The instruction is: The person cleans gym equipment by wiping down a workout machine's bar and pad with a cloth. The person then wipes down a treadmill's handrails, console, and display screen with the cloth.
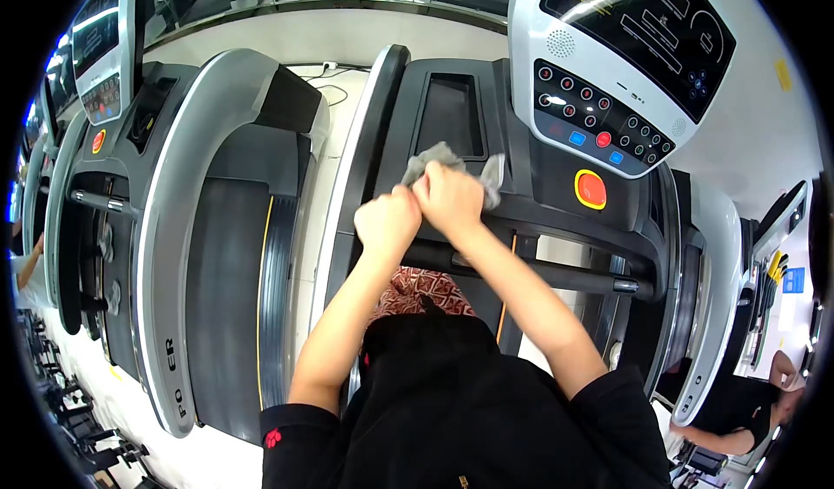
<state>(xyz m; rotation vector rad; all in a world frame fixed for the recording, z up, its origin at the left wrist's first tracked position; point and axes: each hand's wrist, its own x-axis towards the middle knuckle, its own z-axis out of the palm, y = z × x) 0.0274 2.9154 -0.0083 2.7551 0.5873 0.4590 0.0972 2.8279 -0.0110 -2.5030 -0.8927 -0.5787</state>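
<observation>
Black top (469,402); red paw mark (274,438), left sleeve (300,421); reddish patterned bottoms (417,291).

Passable: over recessed tray (452,114), beyond cloth (439,154) | obstacle right: console (599,107) | obstacle bodyward: handlebar (565,274)

Grey cloth (439,154) bunched in both fists.
The cloth is soft, thin and crumpled into folds, its middle hidden in the closed left hand (388,224) and right hand (450,197), which press side by side. One rumpled part rises above the right knuckles; a loose end sticks up past that hand's outer side. It shows against the treadmill (543,172); whether they touch is unclear.
</observation>
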